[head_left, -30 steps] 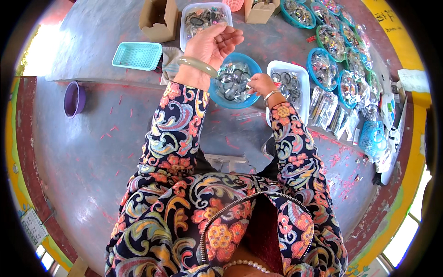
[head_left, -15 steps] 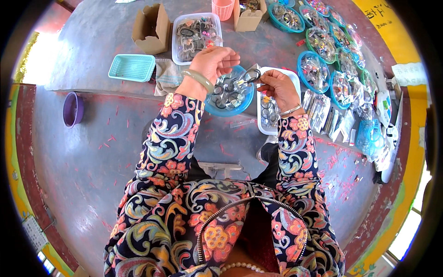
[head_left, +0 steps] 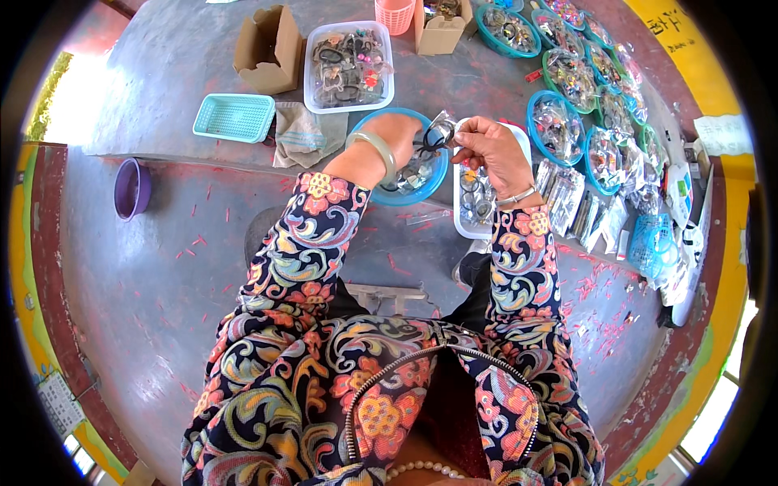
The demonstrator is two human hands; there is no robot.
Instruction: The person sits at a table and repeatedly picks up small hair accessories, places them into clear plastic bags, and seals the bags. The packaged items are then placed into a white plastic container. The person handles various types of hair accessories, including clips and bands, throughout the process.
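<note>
My left hand (head_left: 395,134) and my right hand (head_left: 489,146) meet over the round blue bowl (head_left: 378,194), which is full of small dark hair clips in clear wrappers. Between the fingertips of both hands is one small clear packet (head_left: 438,132) with a dark clip in it. A pale green bangle sits on my left wrist and a thin silver one on my right. Under my right hand lies a white rectangular tray (head_left: 462,223) with more packed clips.
On the grey table stand a clear tub of hair ties (head_left: 348,58), a teal mesh basket (head_left: 233,117), a folded cloth (head_left: 301,132), two cardboard boxes (head_left: 266,47), a pink basket (head_left: 395,14) and several blue and green bowls of accessories (head_left: 555,125). A purple cup (head_left: 131,188) sits lower left.
My left hand came down from above the bowl to meet my right hand. My right hand lifted a packet from the tray; both hands now pinch it over the bowl.
</note>
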